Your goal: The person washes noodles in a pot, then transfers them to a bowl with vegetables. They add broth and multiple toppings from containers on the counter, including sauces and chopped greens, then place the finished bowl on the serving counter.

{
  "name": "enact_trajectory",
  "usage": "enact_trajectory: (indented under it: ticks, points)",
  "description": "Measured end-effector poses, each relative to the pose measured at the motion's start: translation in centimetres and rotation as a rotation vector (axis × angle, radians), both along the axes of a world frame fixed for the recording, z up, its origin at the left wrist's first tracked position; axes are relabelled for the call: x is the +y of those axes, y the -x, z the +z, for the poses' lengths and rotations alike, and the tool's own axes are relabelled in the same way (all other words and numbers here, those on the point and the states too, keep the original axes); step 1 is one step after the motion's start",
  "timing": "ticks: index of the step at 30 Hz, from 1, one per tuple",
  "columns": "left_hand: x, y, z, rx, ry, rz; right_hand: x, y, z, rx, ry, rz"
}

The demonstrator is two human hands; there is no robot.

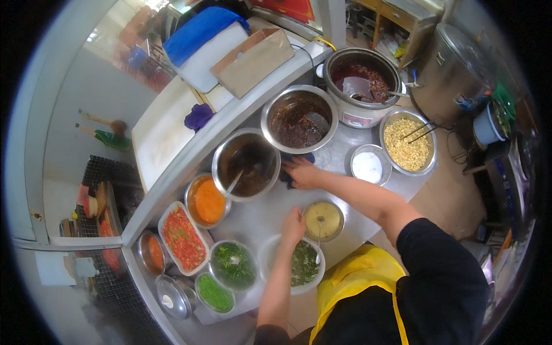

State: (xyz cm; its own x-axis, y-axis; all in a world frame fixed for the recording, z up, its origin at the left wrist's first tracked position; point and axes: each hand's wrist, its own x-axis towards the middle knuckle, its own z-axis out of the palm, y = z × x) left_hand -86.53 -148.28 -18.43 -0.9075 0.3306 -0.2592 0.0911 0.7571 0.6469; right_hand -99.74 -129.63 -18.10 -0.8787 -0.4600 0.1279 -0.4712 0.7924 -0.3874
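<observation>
My right hand [303, 173] reaches across the metal counter and presses a dark blue cloth [309, 157] down between the pots, its fingers bent over it. Close beside it stand a steel pot of dark brown liquid [253, 167] with a ladle [234, 181] in it and a steel bowl of dark sauce [295, 123]. My left hand [294, 228] is closed at the left rim of a small bowl of yellowish liquid [329, 214]; a spoon [319, 241] leans out of that bowl. Under my left wrist sits a white bowl of chopped greens [303, 264].
On the left are bowls of orange sauce [209, 200] and greens [233, 263], and a tub of chopped red peppers [184, 238]. A large cooker [359, 109], a bowl of yellow bits [406, 144] and a white bowl [368, 165] stand right. A raised ledge [236, 112] borders the counter.
</observation>
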Motion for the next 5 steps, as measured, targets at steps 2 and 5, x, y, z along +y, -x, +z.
enact_trajectory:
  ticks: [2,5]
  points:
    - [0.7,0.4,0.6,-0.013,-0.035,-0.015,0.6,1.2,-2.2,-0.123,0.064,-0.005]
    - [1.7,0.4,1.0,-0.028,-0.141,-0.035,4.3,2.3,-5.9,-0.295,0.131,0.113]
